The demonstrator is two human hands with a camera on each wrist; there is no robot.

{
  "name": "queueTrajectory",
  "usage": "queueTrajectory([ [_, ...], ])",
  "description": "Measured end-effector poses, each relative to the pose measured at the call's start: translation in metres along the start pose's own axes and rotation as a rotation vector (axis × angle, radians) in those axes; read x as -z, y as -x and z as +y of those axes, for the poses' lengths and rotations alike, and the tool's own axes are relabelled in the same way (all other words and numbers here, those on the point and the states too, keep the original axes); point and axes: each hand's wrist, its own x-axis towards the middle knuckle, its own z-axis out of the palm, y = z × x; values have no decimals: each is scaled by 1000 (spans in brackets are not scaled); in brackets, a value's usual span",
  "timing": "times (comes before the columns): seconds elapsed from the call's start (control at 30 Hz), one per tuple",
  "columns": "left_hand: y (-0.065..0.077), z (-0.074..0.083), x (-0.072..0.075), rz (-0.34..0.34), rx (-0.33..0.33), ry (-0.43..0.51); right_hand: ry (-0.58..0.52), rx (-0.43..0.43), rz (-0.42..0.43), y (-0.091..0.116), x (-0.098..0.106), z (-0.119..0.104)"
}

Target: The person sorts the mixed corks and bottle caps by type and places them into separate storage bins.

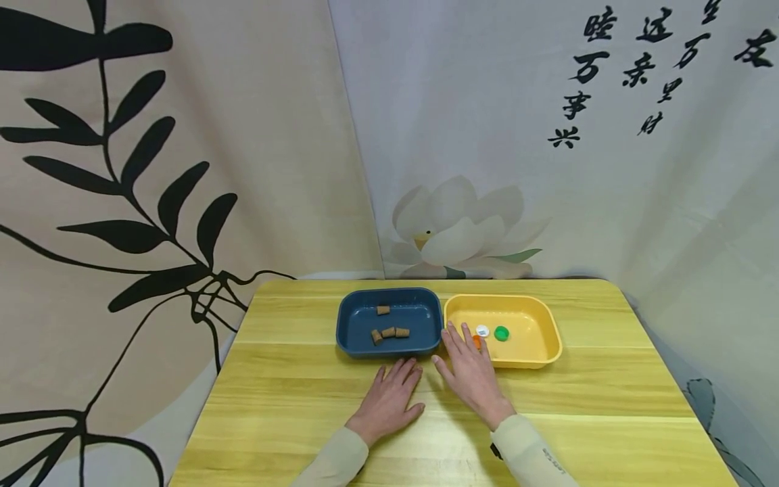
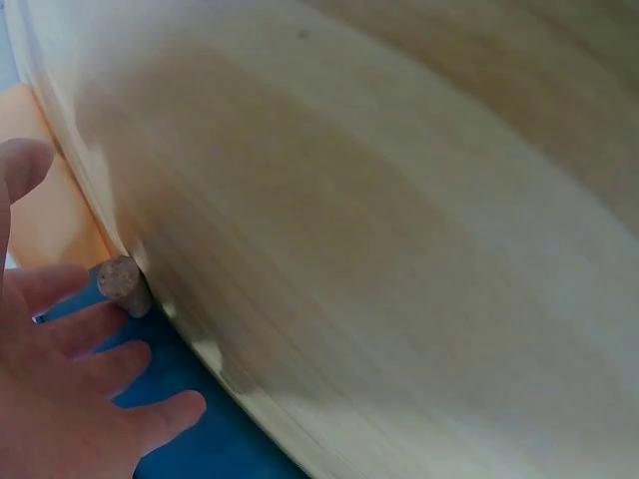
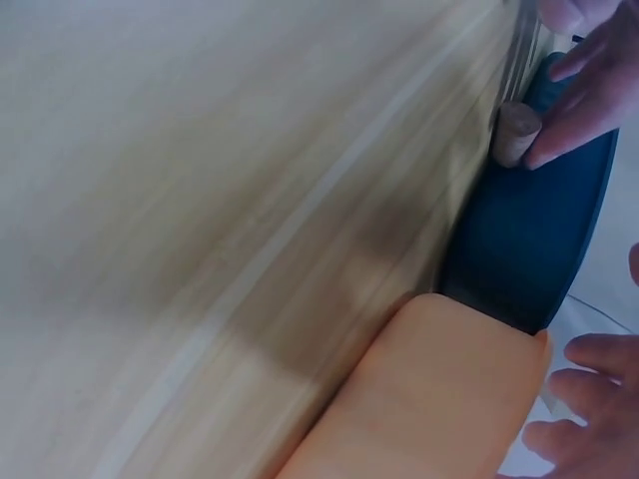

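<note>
My left hand (image 1: 389,400) lies palm down over the table before the blue tray (image 1: 389,293), fingers straight, fingertips right at its near rim. In the left wrist view its fingers are spread, and a cork (image 2: 121,280) shows beside the index and middle fingertips; the right wrist view has that cork (image 3: 515,133) against the blue wall. My right hand (image 1: 470,372) reaches over the near left corner of the yellow tray (image 1: 538,325), fingers extended and holding nothing visible. Near those fingers sit a white cap (image 1: 482,331), a green cap (image 1: 502,333) and a partly hidden orange cap (image 1: 477,341).
Several corks (image 1: 388,332) lie inside the blue tray, most of them grouped near its front. The two trays stand side by side toward the back of the wooden table (image 1: 274,406). Behind the table edge hangs a printed curtain (image 1: 274,135).
</note>
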Motion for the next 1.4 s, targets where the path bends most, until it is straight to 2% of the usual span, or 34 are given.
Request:
queueTrajectory([
  [0.13,2,0,3,-13,14,-5,3,7,-6,-1,0,-2],
  [0.43,14,-4,5,30,-16,6,10,18,0,-4,-2,-4],
  [0.6,20,-9,2,44,-10,16,17,27,-4,-5,-4,-4],
  [0.83,19,-11,1,61,-6,16,49,30,-32,-4,-8,-4],
  [0.93,16,-10,2,23,15,16,48,30,-45,-4,-8,-5],
  [1.1,12,-8,2,-40,91,-4,39,40,-50,-5,-9,-7],
  [1.23,12,-9,2,-50,145,-22,45,56,-34,-4,-10,-7],
  [1.4,14,-12,3,-30,163,-25,51,66,-20,-3,-11,-7],
])
